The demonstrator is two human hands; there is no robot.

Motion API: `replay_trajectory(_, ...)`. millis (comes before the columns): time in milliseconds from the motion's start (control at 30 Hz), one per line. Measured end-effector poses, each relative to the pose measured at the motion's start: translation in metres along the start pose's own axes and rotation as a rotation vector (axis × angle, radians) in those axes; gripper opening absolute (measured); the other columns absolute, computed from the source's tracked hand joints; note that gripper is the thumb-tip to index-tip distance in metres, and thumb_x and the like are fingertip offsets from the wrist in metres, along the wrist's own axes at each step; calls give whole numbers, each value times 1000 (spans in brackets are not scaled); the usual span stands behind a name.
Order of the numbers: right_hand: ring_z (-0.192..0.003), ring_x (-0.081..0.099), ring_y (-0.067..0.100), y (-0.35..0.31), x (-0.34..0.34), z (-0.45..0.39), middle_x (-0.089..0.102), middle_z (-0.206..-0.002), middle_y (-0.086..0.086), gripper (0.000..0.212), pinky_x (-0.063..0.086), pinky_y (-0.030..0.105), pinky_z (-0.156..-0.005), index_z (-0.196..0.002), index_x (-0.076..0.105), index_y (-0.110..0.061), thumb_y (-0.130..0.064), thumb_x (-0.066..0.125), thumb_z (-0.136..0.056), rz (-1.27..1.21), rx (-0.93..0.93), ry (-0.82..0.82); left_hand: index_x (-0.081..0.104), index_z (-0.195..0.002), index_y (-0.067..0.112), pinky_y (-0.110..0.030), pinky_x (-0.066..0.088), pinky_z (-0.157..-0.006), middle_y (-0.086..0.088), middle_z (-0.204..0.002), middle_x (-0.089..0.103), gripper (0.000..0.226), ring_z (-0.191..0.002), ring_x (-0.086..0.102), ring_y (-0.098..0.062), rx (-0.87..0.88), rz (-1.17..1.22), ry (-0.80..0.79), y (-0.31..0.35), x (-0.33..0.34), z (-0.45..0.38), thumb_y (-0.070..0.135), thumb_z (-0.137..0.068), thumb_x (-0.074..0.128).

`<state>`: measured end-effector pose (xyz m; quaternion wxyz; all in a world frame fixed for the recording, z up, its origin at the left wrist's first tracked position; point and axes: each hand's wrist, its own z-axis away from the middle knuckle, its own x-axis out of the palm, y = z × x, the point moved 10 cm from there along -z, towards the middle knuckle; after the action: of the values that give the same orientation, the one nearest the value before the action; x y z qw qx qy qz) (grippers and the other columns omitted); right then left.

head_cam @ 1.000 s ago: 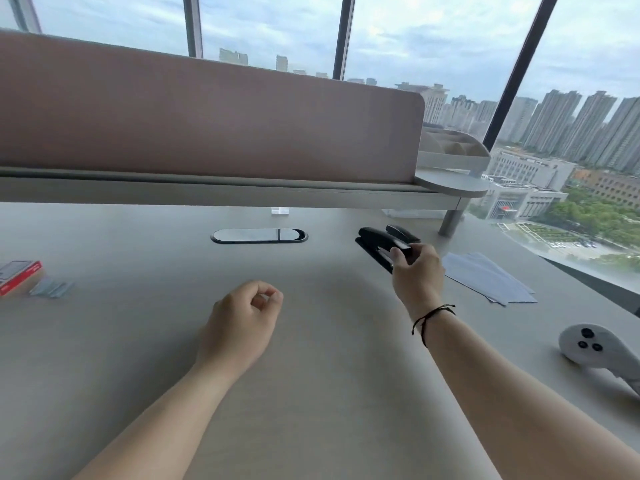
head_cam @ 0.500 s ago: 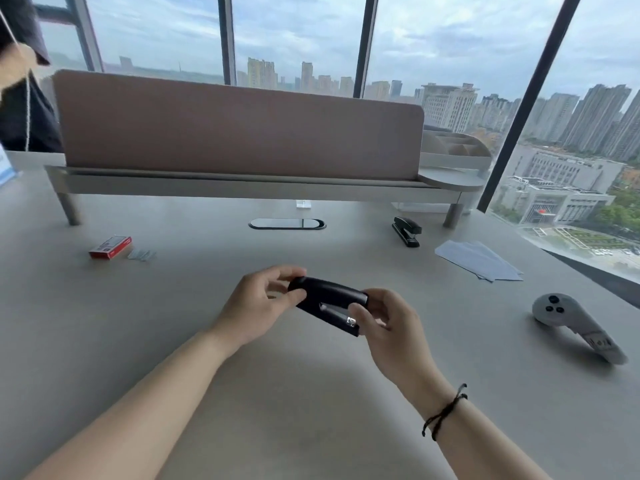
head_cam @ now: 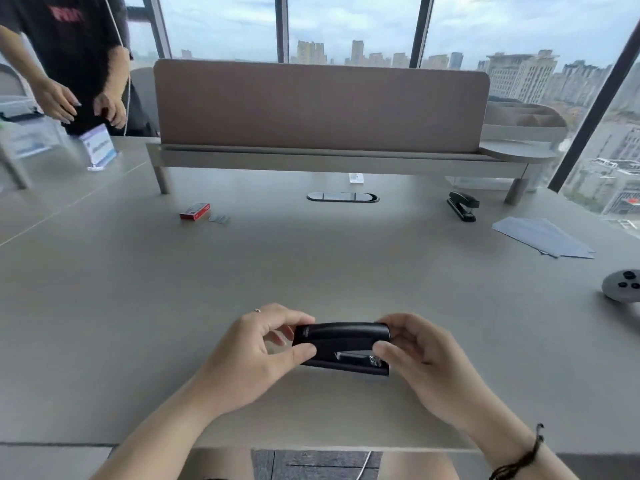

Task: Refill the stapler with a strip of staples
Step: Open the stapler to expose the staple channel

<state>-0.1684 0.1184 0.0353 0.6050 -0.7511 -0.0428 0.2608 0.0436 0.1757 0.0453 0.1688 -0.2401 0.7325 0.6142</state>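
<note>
Stapler (head_cam: 341,344) btwn L hand (head_cam: 249,355), R hand (head_cam: 424,368) (ends hidden)

Black stapler (head_cam: 341,344) — held just above the near edge of the desk, lying lengthwise left to right, closed, metal staple channel showing along its near lower side toward the right end. Red staple box (head_cam: 195,211) lies flat at far left of the desk, closed as far as can be told. Loose staple strips (head_cam: 219,219) — silver, just right of the box, flat on the surface.
</note>
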Motion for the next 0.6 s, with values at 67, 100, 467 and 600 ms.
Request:
replay_trajectory(67, -86, 72, 22, 1, 6, 5, 77, -93, -2, 19, 55, 38, -81, -99, 68, -27, -13, 70, -88, 26, -3, -31, 75, -104, 39, -28, 53, -84, 13, -101, 72, 30, -86, 65, -15, -14, -13, -14, -5, 2, 7, 37, -75, 77)
replay_trajectory(100, -84, 70, 25, 1, 9, 7, 77, -93, -3, 17, 55, 41, -80, -100, 68, -29, -18, 70, -87, 30, -4, -45, 74, -104, 40, -28, 52, -84, 12, -99, 71, 30, -86, 65, -15, -19, -16, -26, -7, 3, 10, 38, -74, 77)
replay_trajectory(467, -54, 50, 2, 1, 12, 8, 75, -87, -6, 36, 43, 13, -57, -99, 66, -36, -15, 79, -73, 278, -13, -30, 71, -105, 39, -28, 52, -80, 11, -95, 69, 26, -91, 64, -10, 95, -166, -101, 27, 34, 1, 36, -80, 77)
replay_trajectory(600, -52, 47, 2, 0, 9, 7, 75, -84, -8, 37, 40, 11, -55, -97, 65, -36, -16, 82, -71, 247, 12, -8, 70, -107, 38, -25, 52, -78, 16, -96, 68, 27, -89, 63, -5, 167, -232, -120, 48, 50, -8, 42, -80, 72)
